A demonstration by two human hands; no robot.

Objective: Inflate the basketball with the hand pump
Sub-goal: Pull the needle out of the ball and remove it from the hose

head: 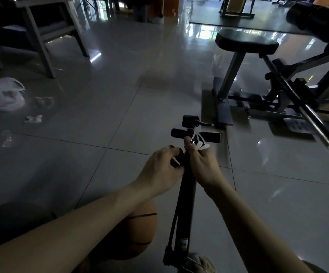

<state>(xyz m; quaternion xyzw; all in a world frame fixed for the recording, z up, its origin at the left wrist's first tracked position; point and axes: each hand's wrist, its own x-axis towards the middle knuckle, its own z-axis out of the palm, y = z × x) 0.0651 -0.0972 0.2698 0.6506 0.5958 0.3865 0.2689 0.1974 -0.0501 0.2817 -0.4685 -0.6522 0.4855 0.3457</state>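
Note:
A black hand pump (186,203) stands upright in front of me, its T-handle (209,137) and a black hose end above my fingers. My left hand (159,170) pinches a small black part on the left side of the barrel near its top. My right hand (203,164) holds the barrel from the right, with small white pieces on a thin white cord at its fingertips. The orange basketball (140,231) lies on the floor at the lower left, partly hidden by my left forearm. A thin black hose runs down the pump's left side.
A black padded gym bench (246,42) with a steel frame and bar stands at the right. A white plastic bag (4,94) and scraps lie on the grey tiled floor at the left. A table frame (39,36) stands at the far left. My shoe (201,263) is by the pump's base.

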